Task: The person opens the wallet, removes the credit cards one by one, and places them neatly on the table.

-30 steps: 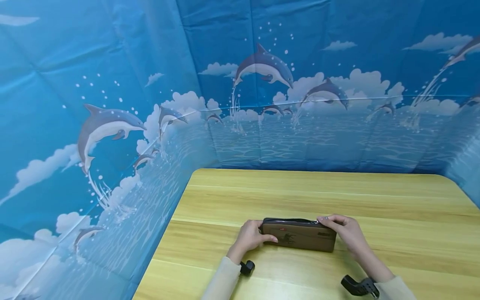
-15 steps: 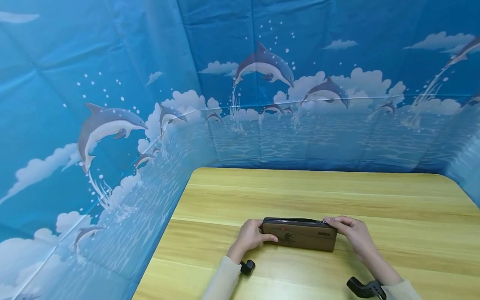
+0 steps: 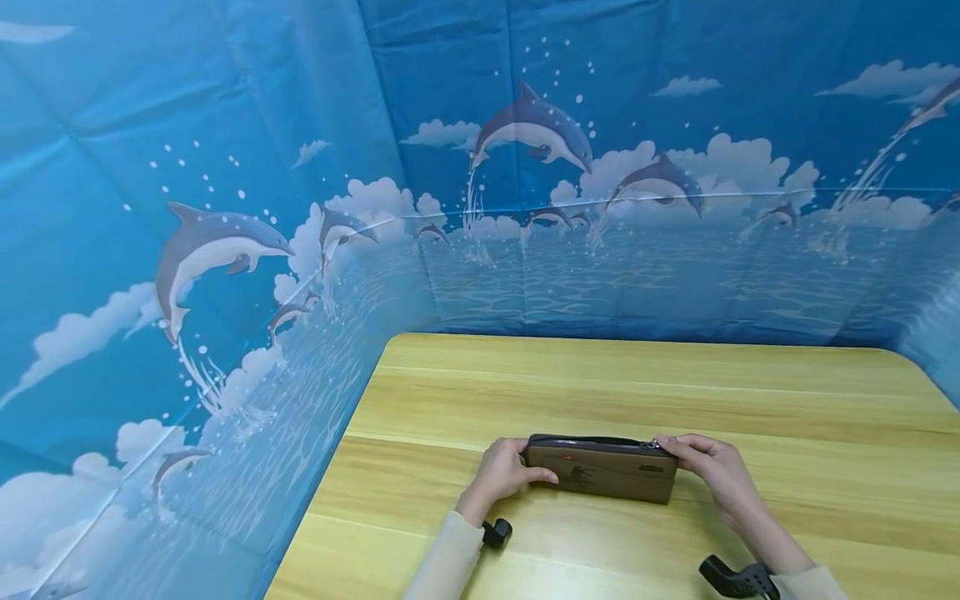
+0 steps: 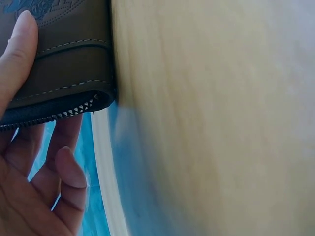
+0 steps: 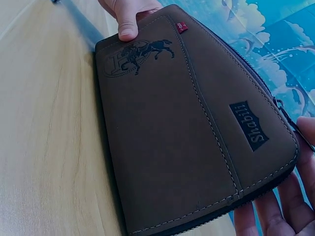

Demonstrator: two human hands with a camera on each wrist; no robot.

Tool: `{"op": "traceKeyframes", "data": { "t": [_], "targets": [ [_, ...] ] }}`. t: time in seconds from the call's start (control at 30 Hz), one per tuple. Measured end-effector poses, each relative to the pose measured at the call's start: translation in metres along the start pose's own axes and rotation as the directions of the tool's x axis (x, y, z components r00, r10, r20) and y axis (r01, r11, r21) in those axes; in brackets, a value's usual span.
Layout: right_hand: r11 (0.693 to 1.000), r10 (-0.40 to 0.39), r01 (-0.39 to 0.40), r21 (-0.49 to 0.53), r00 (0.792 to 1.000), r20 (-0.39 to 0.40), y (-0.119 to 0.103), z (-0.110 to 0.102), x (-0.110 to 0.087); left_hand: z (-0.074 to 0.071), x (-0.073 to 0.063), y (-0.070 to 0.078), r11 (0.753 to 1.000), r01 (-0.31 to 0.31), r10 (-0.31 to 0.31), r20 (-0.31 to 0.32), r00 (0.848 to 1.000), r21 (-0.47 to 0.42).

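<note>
A brown zip wallet [image 3: 611, 473] stands on its long edge on the table, zip side up. My left hand [image 3: 501, 477] grips its left end, thumb [image 4: 22, 46] on the front face and fingers behind. At the upper right corner, my right hand [image 3: 716, 473] pinches the zip's pull tab [image 5: 304, 136]; the slider [image 5: 279, 103] sits just beside it. Left of the slider, the zip line shows a dark gap, and teeth [image 4: 74, 110] are visible at the left end. In the right wrist view, the front bears a horse emblem [image 5: 142, 53] and a small red tag [image 5: 181, 27]. The wallet's inside is hidden.
The wood-grain table [image 3: 450, 392] has rounded far corners. A blue dolphin-print cloth [image 3: 360, 275] hangs behind it and along its left side. Each wrist wears a black camera mount, such as the right one [image 3: 738, 577].
My right hand has moved a little to the right along the wallet's top edge, drawing the zip slider toward the right corner. The left hand keeps its grip, and the wallet stays in place.
</note>
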State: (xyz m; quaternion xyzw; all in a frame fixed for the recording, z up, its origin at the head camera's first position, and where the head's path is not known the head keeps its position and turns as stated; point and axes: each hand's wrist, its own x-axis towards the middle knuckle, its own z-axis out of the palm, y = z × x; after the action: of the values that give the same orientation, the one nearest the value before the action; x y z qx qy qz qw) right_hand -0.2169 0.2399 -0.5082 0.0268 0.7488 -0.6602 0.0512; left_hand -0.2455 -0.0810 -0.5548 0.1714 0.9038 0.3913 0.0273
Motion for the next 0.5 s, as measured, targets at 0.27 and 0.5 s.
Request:
{"op": "traceKeyframes", "data": {
  "t": [0.27,0.5],
  "targets": [
    [0.997,0.000,-0.003,-0.076,0.999,-0.037,-0.0016,0.0010,-0.0043,0.0006,0.0004,-0.0004,1.000,0.003,-0.003,-0.004,1.000,0.011],
    [0.996,0.001,-0.007,-0.084,0.997,-0.072,-0.0006,-0.0053,-0.0088,0.0004,-0.0018,0.0005,1.000,-0.014,0.014,-0.007,1.000,0.000]
  ]
}}
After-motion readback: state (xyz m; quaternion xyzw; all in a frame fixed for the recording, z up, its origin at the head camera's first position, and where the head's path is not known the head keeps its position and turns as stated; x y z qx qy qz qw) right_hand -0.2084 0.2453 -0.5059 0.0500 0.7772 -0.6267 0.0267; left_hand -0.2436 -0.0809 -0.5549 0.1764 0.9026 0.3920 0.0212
